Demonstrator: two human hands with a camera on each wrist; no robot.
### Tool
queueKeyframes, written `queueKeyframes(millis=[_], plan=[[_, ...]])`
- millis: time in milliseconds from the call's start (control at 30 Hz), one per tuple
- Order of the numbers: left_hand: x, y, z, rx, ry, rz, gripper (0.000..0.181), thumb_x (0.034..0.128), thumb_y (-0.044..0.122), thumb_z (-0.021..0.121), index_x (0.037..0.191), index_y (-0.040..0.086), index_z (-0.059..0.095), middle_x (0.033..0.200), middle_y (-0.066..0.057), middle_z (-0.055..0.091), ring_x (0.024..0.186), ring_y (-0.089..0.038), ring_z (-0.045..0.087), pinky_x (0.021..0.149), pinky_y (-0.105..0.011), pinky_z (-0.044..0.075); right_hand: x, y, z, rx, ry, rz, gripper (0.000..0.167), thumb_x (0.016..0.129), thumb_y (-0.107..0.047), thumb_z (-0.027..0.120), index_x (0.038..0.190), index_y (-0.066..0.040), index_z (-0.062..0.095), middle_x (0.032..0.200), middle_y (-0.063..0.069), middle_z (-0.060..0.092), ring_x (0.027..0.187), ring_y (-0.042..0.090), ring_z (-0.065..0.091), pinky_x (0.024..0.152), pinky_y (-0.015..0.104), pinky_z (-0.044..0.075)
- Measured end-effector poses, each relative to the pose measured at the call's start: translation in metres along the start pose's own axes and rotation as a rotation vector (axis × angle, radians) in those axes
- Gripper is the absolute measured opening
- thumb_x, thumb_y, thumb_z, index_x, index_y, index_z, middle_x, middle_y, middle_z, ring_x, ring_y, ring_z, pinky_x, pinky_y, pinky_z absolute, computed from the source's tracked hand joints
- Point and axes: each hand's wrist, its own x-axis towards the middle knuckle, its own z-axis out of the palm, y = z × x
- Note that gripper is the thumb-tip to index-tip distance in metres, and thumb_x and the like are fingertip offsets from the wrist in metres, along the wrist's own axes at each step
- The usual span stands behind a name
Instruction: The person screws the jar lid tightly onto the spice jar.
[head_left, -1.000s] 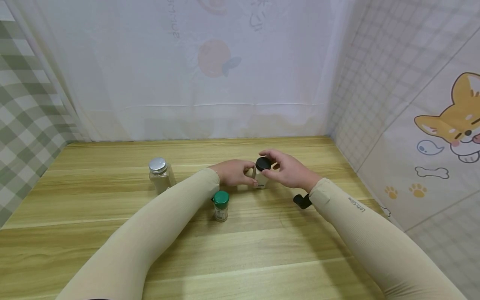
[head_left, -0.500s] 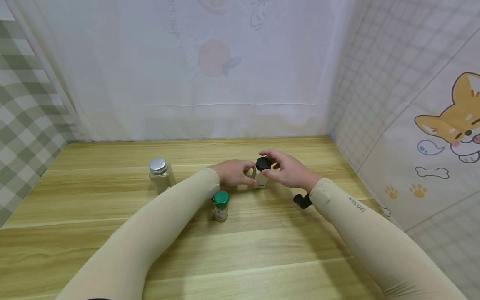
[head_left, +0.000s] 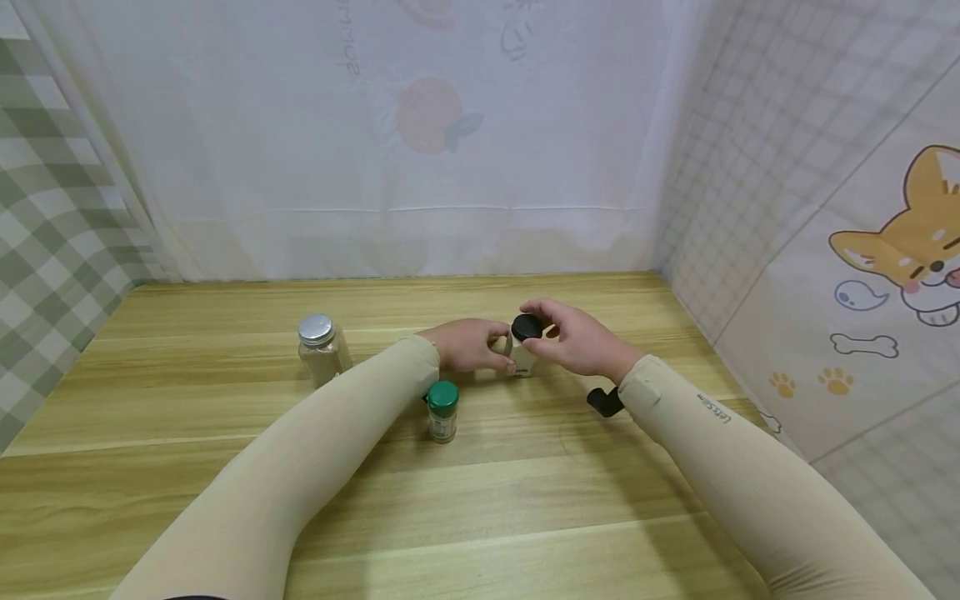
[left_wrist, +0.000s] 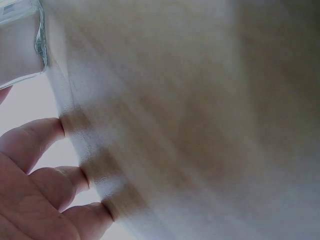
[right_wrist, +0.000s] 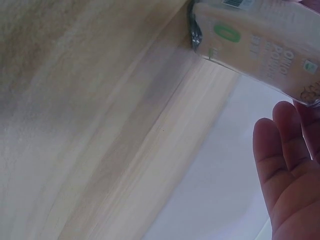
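A squared clear jar (head_left: 521, 360) of pale powder with a black cap (head_left: 527, 326) stands upright toward the back of the table. In the right wrist view, its label (right_wrist: 272, 57) reads partly as onion powder. My left hand (head_left: 467, 344) holds the jar's body low on its left side, thumb in front. Other left fingertips (left_wrist: 82, 177) touch the table in the left wrist view. From the right, my right hand (head_left: 581, 340) grips the cap between thumb and index finger. Its remaining fingers (right_wrist: 287, 140) extend beside the jar, off the table.
A jar with a silver lid (head_left: 317, 330) stands left, partly behind my left sleeve. Nearer stands a small green-capped spice bottle (head_left: 442, 408), beside that sleeve. A black angled object (head_left: 604, 402) lies partly under my right forearm. A white curtain (head_left: 405, 242) hangs behind the table (head_left: 480, 500).
My right index finger has shifted very slightly to the right at the cap. The left hand, the jar and the other things stay where they were.
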Motion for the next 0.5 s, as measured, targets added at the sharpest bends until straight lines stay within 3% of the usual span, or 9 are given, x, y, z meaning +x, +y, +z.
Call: queueKeyframes(millis=[100, 333, 500], plan=[[0.0002, 0.0003, 0.0001, 0.002, 0.0, -0.001, 0.029, 0.0981, 0.053, 0.071, 0.108, 0.028, 0.06, 0.089, 0.001, 0.056, 0.088, -0.021, 0.056, 0.079, -0.036, 0.044, -0.0002, -0.0002, -0.0006, 0.001, 0.0, -0.005, 0.053, 0.101, -0.014, 0.068, 0.151, -0.004, 0.051, 0.125, 0.013, 0.068, 0.118, 0.028, 0.063, 0.102, 0.048, 0.053], [0.0006, -0.0001, 0.0007, -0.011, 0.003, 0.001, 0.029, 0.0984, 0.052, 0.071, 0.108, 0.027, 0.06, 0.09, 0.001, 0.056, 0.089, -0.021, 0.056, 0.08, -0.036, 0.044, 0.0003, -0.0013, 0.0004, -0.005, 0.0, -0.019, 0.038, 0.102, -0.015, 0.069, 0.138, -0.006, 0.06, 0.123, 0.01, 0.068, 0.114, 0.026, 0.063, 0.098, 0.046, 0.053], [0.0, -0.0006, 0.001, -0.008, 0.0, -0.005, 0.029, 0.0985, 0.053, 0.071, 0.106, 0.027, 0.059, 0.087, 0.001, 0.053, 0.084, -0.02, 0.054, 0.077, -0.035, 0.042, 0.0009, -0.0012, 0.0013, -0.024, 0.004, -0.015, 0.04, 0.102, -0.017, 0.071, 0.138, -0.006, 0.059, 0.122, 0.009, 0.069, 0.114, 0.026, 0.064, 0.097, 0.045, 0.053]])
